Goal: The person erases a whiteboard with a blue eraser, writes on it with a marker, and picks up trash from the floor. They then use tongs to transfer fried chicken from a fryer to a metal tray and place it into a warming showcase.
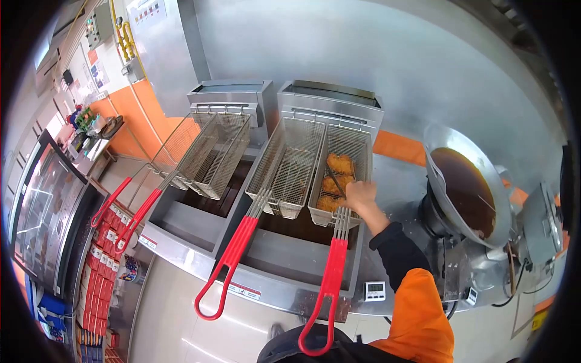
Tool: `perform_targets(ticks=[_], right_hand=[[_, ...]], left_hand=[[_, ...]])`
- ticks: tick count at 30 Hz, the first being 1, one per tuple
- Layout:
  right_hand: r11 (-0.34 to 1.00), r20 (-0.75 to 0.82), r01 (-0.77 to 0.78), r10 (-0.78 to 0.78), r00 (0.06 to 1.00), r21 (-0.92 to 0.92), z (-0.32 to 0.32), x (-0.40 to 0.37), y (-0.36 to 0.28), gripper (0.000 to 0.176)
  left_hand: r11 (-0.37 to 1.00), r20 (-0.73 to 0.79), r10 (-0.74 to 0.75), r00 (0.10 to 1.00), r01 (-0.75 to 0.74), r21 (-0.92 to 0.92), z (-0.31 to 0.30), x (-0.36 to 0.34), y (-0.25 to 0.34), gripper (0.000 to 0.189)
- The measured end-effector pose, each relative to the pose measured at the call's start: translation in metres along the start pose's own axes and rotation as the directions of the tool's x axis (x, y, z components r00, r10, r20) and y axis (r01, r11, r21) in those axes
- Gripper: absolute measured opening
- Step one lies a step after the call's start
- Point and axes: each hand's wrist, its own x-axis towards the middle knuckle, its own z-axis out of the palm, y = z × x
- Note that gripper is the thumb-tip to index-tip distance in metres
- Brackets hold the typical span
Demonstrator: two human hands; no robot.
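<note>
My right hand (361, 195) is closed around a thin dark utensil (336, 183), whose exact kind I cannot make out. The utensil reaches down into the right-hand fryer basket (365, 148), its tip among several golden-brown breaded fried pieces (340, 163). That wire basket hangs raised at the back of the fryer, and its red handle (330, 284) points toward me. Beside it hangs a second fryer basket (302, 130) with crumbs on its mesh and a red handle (233, 254). My left hand is out of sight.
Two more baskets (229, 139) hang over the left fryer (181, 227). On the right, a large metal pan (433, 145) holds dark oil. A digital timer (374, 291) sits at the counter's front edge. A glass display case (51, 212) stands far left.
</note>
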Motion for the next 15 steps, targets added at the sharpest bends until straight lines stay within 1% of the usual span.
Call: perform_targets(ticks=[1, 2, 4, 7, 10, 13, 15], right_hand=[[1.000, 0.041, 0.013, -0.013, 0.999, -0.005, 0.010, 0.009, 0.005, 0.040], [0.999, 0.038, -0.012, 0.010, 0.999, 0.042, 0.003, 0.012, 0.008, 0.038], [0.989, 0.036, -0.067, 0.063, 0.997, 0.135, -0.024, 0.004, 0.016, 0.035], [0.994, -0.179, -0.026, 0.044, 0.983, 0.104, -0.055, -0.003, 0.040, 0.027], [1.000, -0.227, 0.005, 0.000, 0.974, 0.021, -0.080, -0.016, 0.050, 0.024], [0.999, -0.279, 0.046, -0.044, 0.959, 0.003, -0.086, -0.036, 0.051, 0.024], [0.997, -0.201, 0.075, -0.072, 0.977, 0.011, -0.078, -0.037, 0.047, 0.023]], left_hand=[[1.000, 0.002, -0.005, 1.000, 0.005, -0.010, 0.004, -0.002, 0.005, 0.029], [1.000, 0.000, -0.014, 1.000, 0.014, -0.018, 0.008, -0.005, 0.011, 0.030], [0.999, -0.003, -0.022, 1.000, 0.022, -0.030, 0.014, -0.006, 0.018, 0.030], [0.999, -0.004, -0.025, 1.000, 0.025, -0.036, 0.020, -0.007, 0.024, 0.031], [0.999, -0.007, -0.031, 0.999, 0.031, -0.036, 0.024, -0.007, 0.025, 0.032], [0.998, -0.024, -0.040, 0.999, 0.039, -0.047, 0.024, -0.010, 0.016, 0.033], [0.997, -0.041, -0.047, 0.998, 0.044, -0.060, 0.023, -0.013, 0.002, 0.033]])
